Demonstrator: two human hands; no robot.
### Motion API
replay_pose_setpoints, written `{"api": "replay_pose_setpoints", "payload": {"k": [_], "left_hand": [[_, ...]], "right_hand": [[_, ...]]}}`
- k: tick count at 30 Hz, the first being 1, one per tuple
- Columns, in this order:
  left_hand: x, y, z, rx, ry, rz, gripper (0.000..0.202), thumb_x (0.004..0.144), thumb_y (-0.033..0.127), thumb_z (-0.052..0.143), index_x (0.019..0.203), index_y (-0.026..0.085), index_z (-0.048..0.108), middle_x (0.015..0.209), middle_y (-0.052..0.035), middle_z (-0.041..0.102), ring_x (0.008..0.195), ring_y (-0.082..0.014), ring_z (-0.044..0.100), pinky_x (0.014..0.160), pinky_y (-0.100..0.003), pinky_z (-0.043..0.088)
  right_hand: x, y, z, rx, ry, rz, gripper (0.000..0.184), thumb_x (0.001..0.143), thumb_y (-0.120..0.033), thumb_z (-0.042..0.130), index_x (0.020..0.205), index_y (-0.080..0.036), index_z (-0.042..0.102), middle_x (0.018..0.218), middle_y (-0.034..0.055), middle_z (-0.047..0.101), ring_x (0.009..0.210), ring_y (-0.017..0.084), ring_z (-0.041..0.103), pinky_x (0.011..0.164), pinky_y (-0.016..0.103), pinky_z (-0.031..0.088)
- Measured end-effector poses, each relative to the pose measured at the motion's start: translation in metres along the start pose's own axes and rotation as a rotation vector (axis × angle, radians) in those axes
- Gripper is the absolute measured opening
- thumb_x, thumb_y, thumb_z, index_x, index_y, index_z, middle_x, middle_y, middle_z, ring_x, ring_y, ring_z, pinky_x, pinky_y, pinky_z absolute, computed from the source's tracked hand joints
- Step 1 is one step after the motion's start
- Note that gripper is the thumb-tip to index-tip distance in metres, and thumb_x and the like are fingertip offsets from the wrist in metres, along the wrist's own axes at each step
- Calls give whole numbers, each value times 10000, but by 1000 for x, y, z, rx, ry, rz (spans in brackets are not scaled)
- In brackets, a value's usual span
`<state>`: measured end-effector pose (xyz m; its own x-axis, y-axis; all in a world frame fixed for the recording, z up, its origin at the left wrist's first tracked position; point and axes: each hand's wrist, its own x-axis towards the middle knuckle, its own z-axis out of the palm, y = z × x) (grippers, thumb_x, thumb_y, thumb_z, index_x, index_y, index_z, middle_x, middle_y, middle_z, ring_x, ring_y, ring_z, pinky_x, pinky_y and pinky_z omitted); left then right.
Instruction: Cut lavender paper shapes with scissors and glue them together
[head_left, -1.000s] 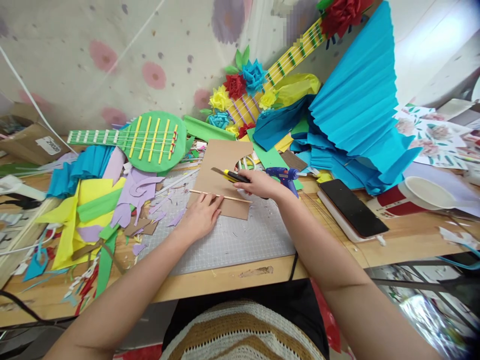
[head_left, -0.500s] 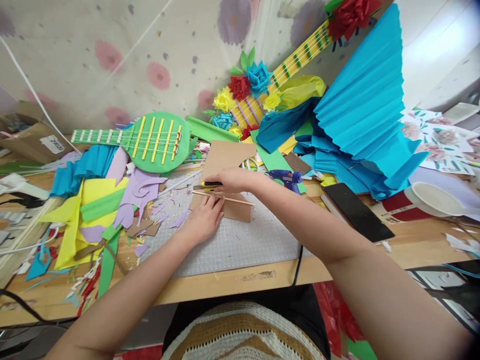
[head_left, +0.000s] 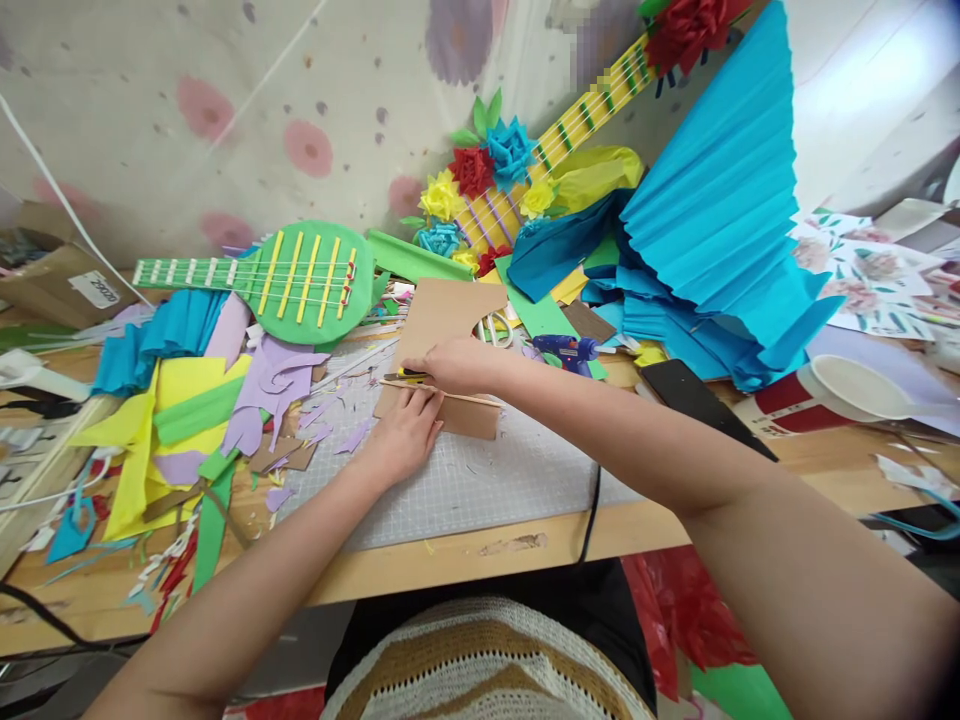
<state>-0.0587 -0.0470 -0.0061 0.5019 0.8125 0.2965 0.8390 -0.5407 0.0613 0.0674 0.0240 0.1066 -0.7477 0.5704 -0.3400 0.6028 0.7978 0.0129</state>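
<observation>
My left hand (head_left: 407, 432) lies on a piece of brown cardboard (head_left: 471, 416), its fingers stretched flat over a thin pale stick (head_left: 465, 399). The stick runs across the cardboard. Just beyond those fingertips, my right hand (head_left: 450, 363) is closed around a yellow and black utility knife (head_left: 411, 376), which points left and lies close along the stick. How far the blade is out cannot be made out. A larger brown cardboard sheet (head_left: 442, 305) reaches away behind the knife. Beneath everything is a grey cutting mat (head_left: 480, 500).
Left of the mat lie purple scraps (head_left: 277, 385) and a green paper instrument (head_left: 315, 290). A blue glue gun (head_left: 566, 350), black phone (head_left: 705, 405) and paper cup (head_left: 817, 400) are at the right. Behind leans a yellow flowered instrument (head_left: 585, 120) near blue pleated paper (head_left: 720, 200).
The whole view has shifted slightly. My right hand, with the knife, has moved a little toward me and left, close along the stick. My left hand keeps its place on the cardboard.
</observation>
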Motion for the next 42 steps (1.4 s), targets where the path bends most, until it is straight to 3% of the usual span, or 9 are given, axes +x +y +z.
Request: {"api": "replay_pose_setpoints", "payload": {"k": [7, 17, 28, 42], "left_hand": [[-3, 4, -5, 39, 31, -136, 341, 827, 312, 447, 1111, 146, 536, 1091, -143, 524, 1049, -287, 462, 894, -451, 393], [-6, -4, 3, -48, 149, -72, 273, 856, 327, 453, 958, 179, 657, 962, -73, 665, 918, -204, 599, 798, -339, 481], [-9, -8, 5, -25, 95, -175, 335, 846, 436, 449, 996, 232, 669, 1013, -36, 672, 888, -189, 639, 627, -289, 491], [-7, -6, 1, -31, 73, -199, 322, 840, 450, 452, 972, 257, 674, 1006, -12, 675, 853, -175, 644, 568, -282, 456]], "right_hand": [[-1, 1, 8, -28, 48, -8, 417, 886, -229, 348, 1296, -219, 425, 1066, 148, 631, 906, 229, 594, 665, 295, 365], [4, 9, 18, -73, 82, -59, 443, 878, -224, 354, 1318, -226, 396, 1030, 134, 648, 861, 222, 606, 603, 270, 332], [-2, 22, 39, -77, 153, -82, 466, 893, -270, 337, 1354, -207, 348, 992, 135, 659, 822, 211, 615, 554, 254, 279], [-21, 34, 52, -117, 155, -60, 477, 887, -227, 332, 1363, -242, 327, 929, 109, 664, 719, 168, 591, 553, 251, 263]]}}
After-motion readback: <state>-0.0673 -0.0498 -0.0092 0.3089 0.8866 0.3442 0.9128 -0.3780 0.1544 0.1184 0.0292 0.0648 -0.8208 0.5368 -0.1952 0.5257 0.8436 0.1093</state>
